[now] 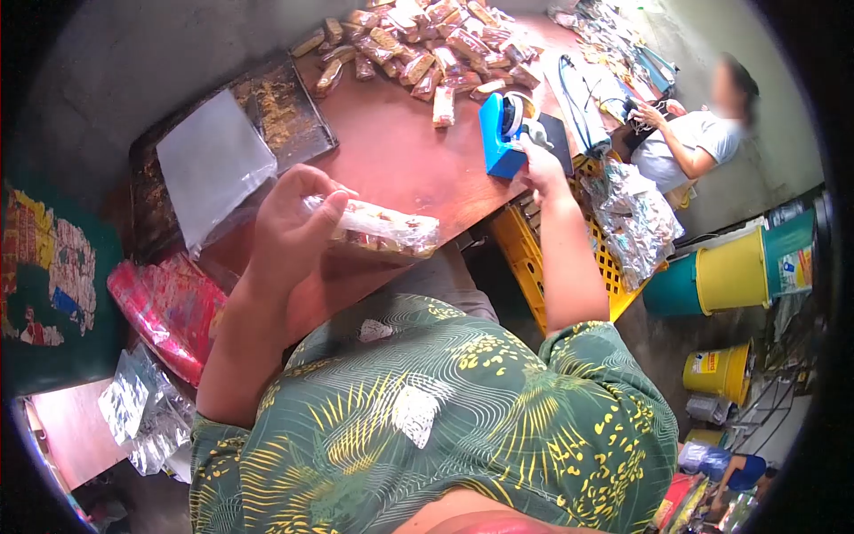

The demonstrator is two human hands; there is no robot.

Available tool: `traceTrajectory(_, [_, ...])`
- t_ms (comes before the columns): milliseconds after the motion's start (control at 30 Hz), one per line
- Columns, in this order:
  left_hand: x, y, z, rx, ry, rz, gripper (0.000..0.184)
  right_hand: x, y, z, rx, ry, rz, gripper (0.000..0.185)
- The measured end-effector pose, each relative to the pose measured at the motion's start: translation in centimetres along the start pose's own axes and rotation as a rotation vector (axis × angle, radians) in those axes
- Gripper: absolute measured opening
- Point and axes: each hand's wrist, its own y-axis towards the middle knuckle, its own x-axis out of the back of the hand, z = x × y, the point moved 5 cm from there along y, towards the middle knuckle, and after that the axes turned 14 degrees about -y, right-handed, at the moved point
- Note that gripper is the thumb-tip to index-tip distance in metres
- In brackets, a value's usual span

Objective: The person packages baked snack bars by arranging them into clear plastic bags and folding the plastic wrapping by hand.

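Observation:
My left hand (301, 218) is closed on one end of a long pack in clear plastic wrap (391, 230), with red and brown contents showing through. The pack is held nearly level above the table's near edge. At the blue tape dispenser (503, 147), my right hand (537, 166) reaches forward with its fingers drawn together beside the tape roll (513, 114). Whatever is between those fingertips is too small to make out. A stack of clear plastic sheets (213, 165) lies just beyond my left hand, on a dark, stained tray (307, 111).
Several wrapped packs (427, 49) are heaped at the back of the reddish table (391, 133). A yellow crate (520, 258) with crumpled foil wrap (632, 214) stands by my right arm. Another person (689, 142) works at the right. Buckets (731, 271) line that side.

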Motion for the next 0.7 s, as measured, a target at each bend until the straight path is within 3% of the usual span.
traceTrajectory(33, [0.0,0.0,0.1,-0.006,-0.065,0.003,0.008,-1.1,-1.3,1.1,-0.159,0.078,0.042,0.034])
traceTrajectory(100, [0.0,-0.3,0.4,-0.008,-0.196,0.005,0.007,-1.8,-0.2,1.0,0.075,0.123,-0.005,0.033])
traceTrajectory(167, [0.1,-0.6,0.4,-0.016,-0.140,-0.012,0.006,-1.9,-0.1,0.8,0.304,0.111,-0.129,0.027])
traceTrajectory(267, [0.1,-0.8,0.3,-0.020,-0.162,-0.015,0.008,-0.8,-4.9,1.8,0.794,-0.494,-0.591,0.022])
traceTrajectory(400, [0.0,-0.8,0.4,-0.001,-0.176,-0.040,0.009,0.3,-3.8,-4.6,0.542,-0.735,-0.613,0.027])
traceTrajectory(467, [0.2,-0.6,0.5,-0.032,-0.152,-0.018,0.009,0.6,-2.9,-4.4,0.611,-0.568,-0.465,0.027])
traceTrajectory(533, [0.3,-0.6,0.9,-0.049,-0.114,-0.024,0.009,-0.4,-5.3,0.2,0.621,-0.281,-0.234,0.027])
traceTrajectory(600, [0.3,-0.4,1.1,-0.062,-0.064,-0.049,0.008,-2.5,-8.3,7.3,0.692,-0.264,0.156,0.026])
traceTrajectory(633, [0.2,-0.3,1.3,-0.043,-0.088,-0.062,0.008,-3.5,-12.4,12.5,0.849,-0.383,0.276,0.014])
traceTrajectory(700, [-0.1,0.0,1.5,-0.009,-0.131,-0.091,0.008,-6.0,-17.8,18.3,1.152,-0.348,0.469,0.013])
